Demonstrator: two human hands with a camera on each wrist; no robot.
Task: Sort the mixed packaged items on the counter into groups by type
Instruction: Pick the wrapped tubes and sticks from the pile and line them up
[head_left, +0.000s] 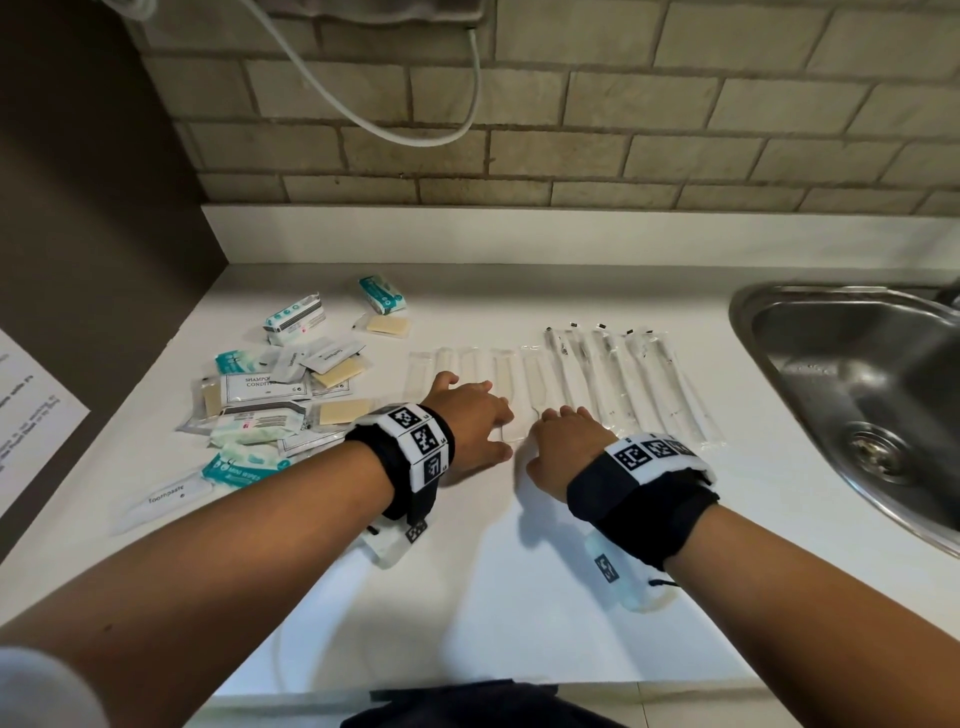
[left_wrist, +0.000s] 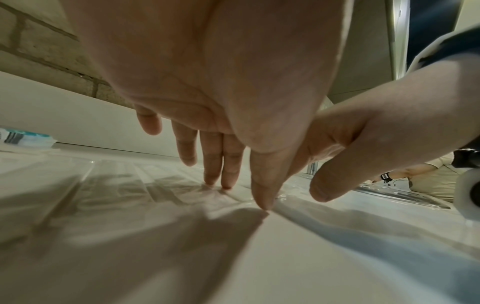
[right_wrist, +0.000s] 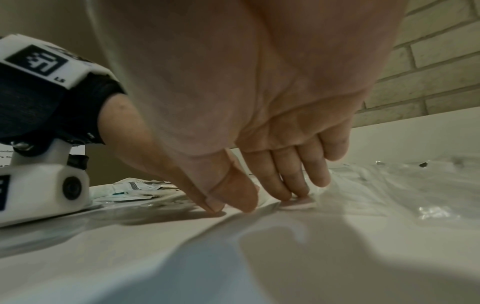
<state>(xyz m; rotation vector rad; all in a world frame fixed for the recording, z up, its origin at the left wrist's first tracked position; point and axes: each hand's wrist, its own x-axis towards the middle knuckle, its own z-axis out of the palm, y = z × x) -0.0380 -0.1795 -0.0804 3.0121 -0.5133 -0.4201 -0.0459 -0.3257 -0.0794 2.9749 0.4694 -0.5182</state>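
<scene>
On the white counter (head_left: 467, 571) a row of clear-wrapped white combs (head_left: 498, 371) lies beside a row of clear-wrapped toothbrushes (head_left: 639, 384). My left hand (head_left: 475, 421) lies flat with straight fingers pressing the near ends of the comb packets (left_wrist: 182, 185). My right hand (head_left: 566, 441) sits just right of it, straight fingers touching a comb packet's end (right_wrist: 298, 202). Neither hand grips anything. A mixed pile (head_left: 275, 395) of teal wipe packs, shampoo sachets and tan soap packets lies to the left, with a toothpaste tube (head_left: 166, 496) at its near edge.
A steel sink (head_left: 857, 384) is set into the counter at the right. A brick wall (head_left: 519, 130) with a hanging white cable (head_left: 395, 124) runs behind. A dark panel with a paper sheet (head_left: 31, 415) closes the left side.
</scene>
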